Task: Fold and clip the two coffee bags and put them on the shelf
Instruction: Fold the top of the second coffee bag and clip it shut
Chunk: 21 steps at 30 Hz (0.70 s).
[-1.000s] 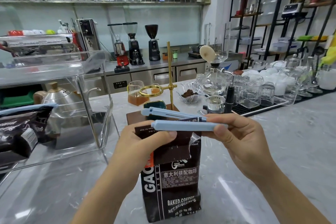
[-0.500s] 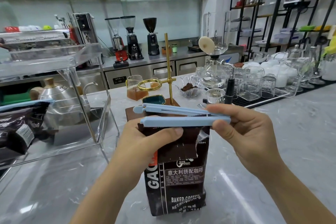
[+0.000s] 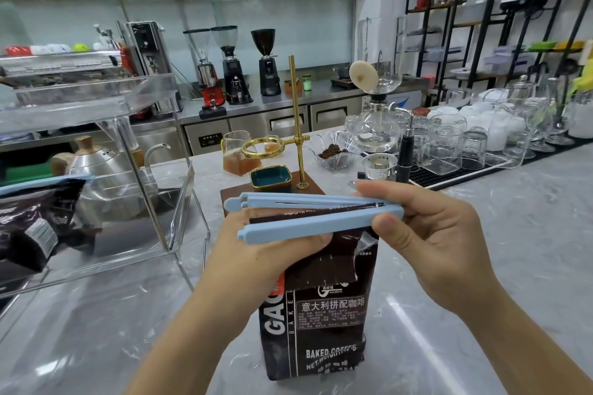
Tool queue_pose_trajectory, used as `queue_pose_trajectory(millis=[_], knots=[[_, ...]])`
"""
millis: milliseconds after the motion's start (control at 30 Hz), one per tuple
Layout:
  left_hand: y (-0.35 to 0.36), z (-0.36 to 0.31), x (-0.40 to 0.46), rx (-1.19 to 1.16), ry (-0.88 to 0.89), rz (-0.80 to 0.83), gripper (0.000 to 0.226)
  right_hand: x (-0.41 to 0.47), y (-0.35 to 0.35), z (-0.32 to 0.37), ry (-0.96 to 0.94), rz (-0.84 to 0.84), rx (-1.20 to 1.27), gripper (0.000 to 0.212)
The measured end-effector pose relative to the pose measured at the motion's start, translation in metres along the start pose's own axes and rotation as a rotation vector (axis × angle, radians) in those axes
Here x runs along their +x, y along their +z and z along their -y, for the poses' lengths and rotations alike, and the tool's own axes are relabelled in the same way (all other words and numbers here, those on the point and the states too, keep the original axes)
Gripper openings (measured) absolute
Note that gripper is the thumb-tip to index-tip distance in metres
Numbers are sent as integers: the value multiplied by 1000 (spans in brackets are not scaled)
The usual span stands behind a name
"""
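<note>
Coffee bag [image 3: 316,314]: stood on desk [image 3: 481,266], folded top gripped by left hand [image 3: 256,253]. Clip [image 3: 308,218]: slid further over the fold than a second ago, pinched at hinge by right hand [image 3: 426,240], arms not yet snapped together. First bag [image 3: 35,221]: shelved, clipped.

The left hand [image 3: 256,253] is gripping the folded top of the upright coffee bag [image 3: 317,314] on the marble counter [image 3: 513,250]. The right hand [image 3: 426,234] is pinching the hinged end of the blue clip [image 3: 308,213] (arms apart) straddling the fold. A second clipped bag [image 3: 29,224] is lying in the clear shelf [image 3: 154,218].
</note>
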<state>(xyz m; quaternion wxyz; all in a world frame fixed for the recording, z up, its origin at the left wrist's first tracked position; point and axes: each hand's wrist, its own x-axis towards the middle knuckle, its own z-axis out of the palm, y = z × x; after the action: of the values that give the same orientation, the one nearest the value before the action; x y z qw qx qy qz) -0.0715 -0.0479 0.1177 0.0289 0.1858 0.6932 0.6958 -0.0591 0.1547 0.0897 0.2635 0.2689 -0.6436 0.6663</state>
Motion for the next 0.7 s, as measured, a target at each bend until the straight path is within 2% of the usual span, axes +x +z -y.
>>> queue_pose_trajectory(millis=[167,700], knots=[[0,3,-1,12,3,-34,28,-1,2,3,13,8,-41,36],[3,1,-3,29,-36,-43,31,-4,8,5,22,22,-129,39]])
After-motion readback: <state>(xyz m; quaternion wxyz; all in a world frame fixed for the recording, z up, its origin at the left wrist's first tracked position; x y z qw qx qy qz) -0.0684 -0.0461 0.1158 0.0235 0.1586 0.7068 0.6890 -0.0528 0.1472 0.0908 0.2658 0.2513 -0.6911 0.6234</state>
